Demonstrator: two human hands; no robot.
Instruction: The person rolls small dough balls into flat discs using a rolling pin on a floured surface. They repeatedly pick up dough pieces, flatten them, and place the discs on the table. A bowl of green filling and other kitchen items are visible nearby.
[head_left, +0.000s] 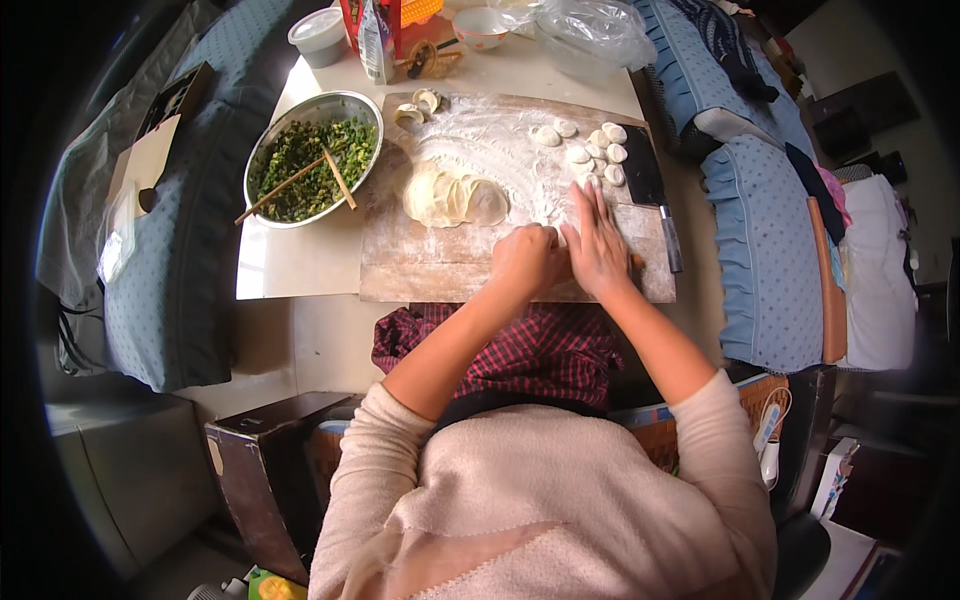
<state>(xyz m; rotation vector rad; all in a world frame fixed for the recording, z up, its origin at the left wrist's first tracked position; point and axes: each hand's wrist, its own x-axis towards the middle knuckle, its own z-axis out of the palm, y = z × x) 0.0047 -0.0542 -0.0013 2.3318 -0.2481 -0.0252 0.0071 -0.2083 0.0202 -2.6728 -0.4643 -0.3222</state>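
My left hand (527, 255) is curled near the front edge of a floured wooden board (420, 281); whatever its fingers hold is hidden. Beside it, my right hand (600, 247) lies flat with fingers stretched forward. A small wooden end, likely of a rolling pin (637, 260), shows from under the right palm. Left of my hands rests a stack of thin, round dough wrappers (454, 199). Several small flattened dough pieces (598, 154) sit just beyond my right fingertips. Two folded dumplings (418, 105) are at the board's far left corner.
A metal bowl (251, 161) of chopped green filling stands left, chopsticks (281, 190) across it. A cleaver (643, 169) lies along the board's right edge. Farther back are a lidded tub (318, 34), a red package (382, 26), a small bowl (480, 30) and a plastic-covered bowl (592, 45).
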